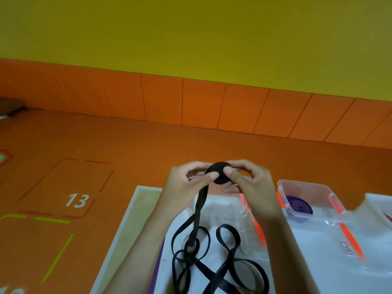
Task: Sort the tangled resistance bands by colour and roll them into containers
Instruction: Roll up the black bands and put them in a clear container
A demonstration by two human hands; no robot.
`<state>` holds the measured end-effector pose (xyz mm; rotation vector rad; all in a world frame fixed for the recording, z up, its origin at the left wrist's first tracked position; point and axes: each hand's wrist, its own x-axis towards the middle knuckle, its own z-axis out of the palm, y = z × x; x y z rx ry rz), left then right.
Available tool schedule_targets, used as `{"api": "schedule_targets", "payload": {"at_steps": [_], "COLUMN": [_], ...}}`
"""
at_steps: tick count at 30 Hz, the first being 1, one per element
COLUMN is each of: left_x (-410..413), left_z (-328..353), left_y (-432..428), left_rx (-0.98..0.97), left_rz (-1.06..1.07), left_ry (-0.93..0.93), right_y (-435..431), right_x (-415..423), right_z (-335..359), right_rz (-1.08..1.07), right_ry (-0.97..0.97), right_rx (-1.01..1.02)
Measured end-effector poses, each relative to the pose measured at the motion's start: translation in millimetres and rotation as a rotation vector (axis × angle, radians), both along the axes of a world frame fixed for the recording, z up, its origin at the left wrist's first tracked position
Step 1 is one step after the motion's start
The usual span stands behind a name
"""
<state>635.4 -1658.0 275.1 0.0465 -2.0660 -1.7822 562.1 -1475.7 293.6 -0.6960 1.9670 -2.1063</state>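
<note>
**Black band, loose part** (212, 270): lies nearest, in crossed loops on the white worktop (127, 225). One strand rises from it to the hands.

**Clear container** (252, 221): has orange clips and sits beneath the wrists. It is partly hidden, and no band shows in it.

**Left hand** (186, 181) and **right hand** (252, 177): both are raised over the worktop. Each pinches the black roll (219, 172) with thumb and curled fingers, so the coil is held between them.

**Step, as judged:** rolling the black band, with most of its length not yet wound.

**Next move, as judged:** turn the coil while feeding the strand taut so the crossed loops pull free without knotting. The finished roll then goes into the clear container.

**Second container** (305, 187): stands to the right and holds a purple roll (299, 206).

**Third container** (379, 202): sits at the right edge. Something red is inside, barely seen.

**Writing:**
- A sticker (346, 249) on a clear lid (326, 236) is too blurred to read.
- The orange floor mat (148, 145) beyond bears a white "13" (76, 200) inside a dashed red outline.
- No brand is legible.
</note>
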Motion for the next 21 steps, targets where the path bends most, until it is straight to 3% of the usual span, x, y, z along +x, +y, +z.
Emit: {"api": "schedule_targets", "payload": {"at_steps": [3, 8, 12, 15, 19, 21], "left_x": [-1.3, 0.0, -1.7, -0.8, 1.4, 1.8], "left_z": [4.5, 8.6, 14.3, 16.9, 22.6, 27.0], "left_y": [-5.0, -22.6, -17.6, -24.2, -35.9, -34.5], "left_rx": [0.084, -0.244, -0.145, -0.082, -0.295, -0.311], "left_rz": [0.029, -0.08, -0.081, -0.103, -0.182, -0.201], "left_ry": [0.045, -0.106, -0.024, -0.062, -0.174, -0.161], "right_y": [-10.3, 4.1, 0.2, -4.7, -1.2, 2.4], "right_x": [8.4, -4.2, 0.0, 7.6, 6.1, 2.8], "right_z": [-13.6, -6.4, 0.1, -10.1, -3.9, 3.7], "right_rz": [0.091, 0.166, 0.085, 0.069, 0.117, 0.106], "right_ry": [-0.171, -0.01, -0.051, -0.111, -0.053, -0.004], "right_rx": [-0.18, 0.246, 0.01, -0.109, 0.094, 0.109]}}
